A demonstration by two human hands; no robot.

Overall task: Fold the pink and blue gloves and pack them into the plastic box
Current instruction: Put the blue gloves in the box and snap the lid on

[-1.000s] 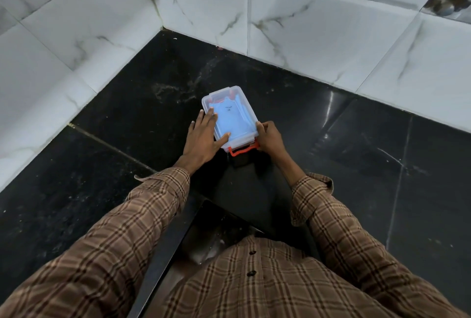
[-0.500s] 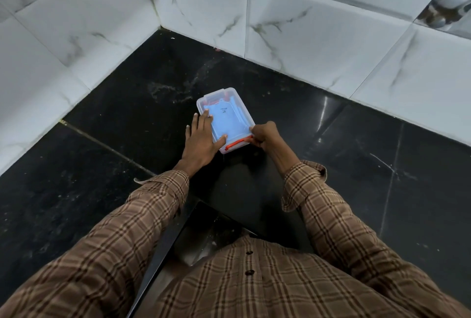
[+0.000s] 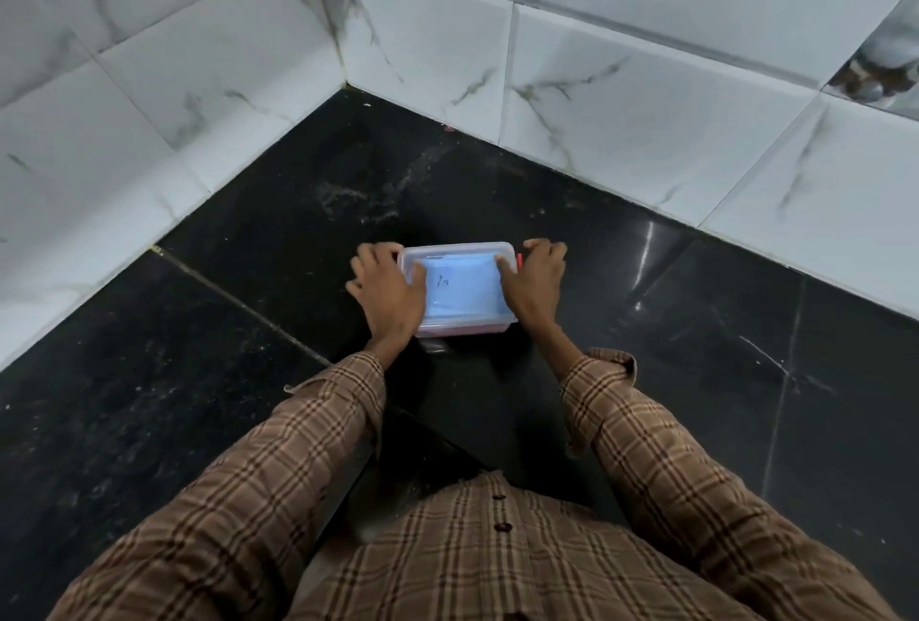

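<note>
Marble-veined white wall tiles, glossy, rise at left and meet the far wall in a corner; dark polished stone tabletop, speckled and scuffed, below. Left hand: palm down, fingers spread and curved over the left end of the plastic box, thumb on the lid, gripping that end. Box: rectangular, rounded corners, translucent, lid on, long side across the view, resting on the tabletop near centre. Through the lid a blue glove shows; a pink tint shows along the near bottom edge, shape not resolvable. Right hand: fingers curled around the right end, thumb on the lid, beside a red latch. Brown plaid sleeves reach in from below. Bare tabletop lies on all sides of the box; walls well apart from it.
</note>
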